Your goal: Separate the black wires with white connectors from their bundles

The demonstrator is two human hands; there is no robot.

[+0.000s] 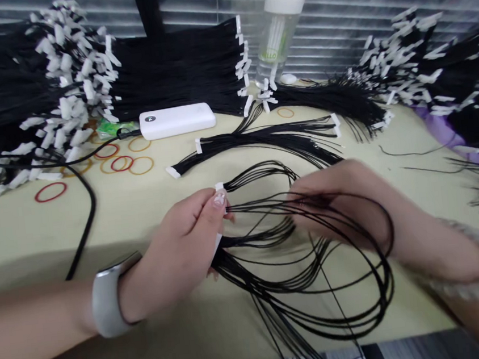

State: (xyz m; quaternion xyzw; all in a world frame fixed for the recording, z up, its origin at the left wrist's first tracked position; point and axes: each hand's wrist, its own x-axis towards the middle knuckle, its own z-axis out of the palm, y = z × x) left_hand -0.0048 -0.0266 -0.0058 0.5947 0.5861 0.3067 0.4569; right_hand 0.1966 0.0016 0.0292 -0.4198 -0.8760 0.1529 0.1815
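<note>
My left hand pinches white connectors at the ends of a black wire harness. The harness's thin wires fan out to the right and loop below, some hanging past the table's front edge. My right hand is closed around wires of the same harness, with part of them hidden behind the palm and fingers; it is somewhat blurred. Just beyond both hands, more black wire harnesses with white connectors lie on the table.
Large piles of black wires with white plugs line the back and right. A white power bank with a black cable lies back left, near several rubber bands. A clear bottle stands by the blinds.
</note>
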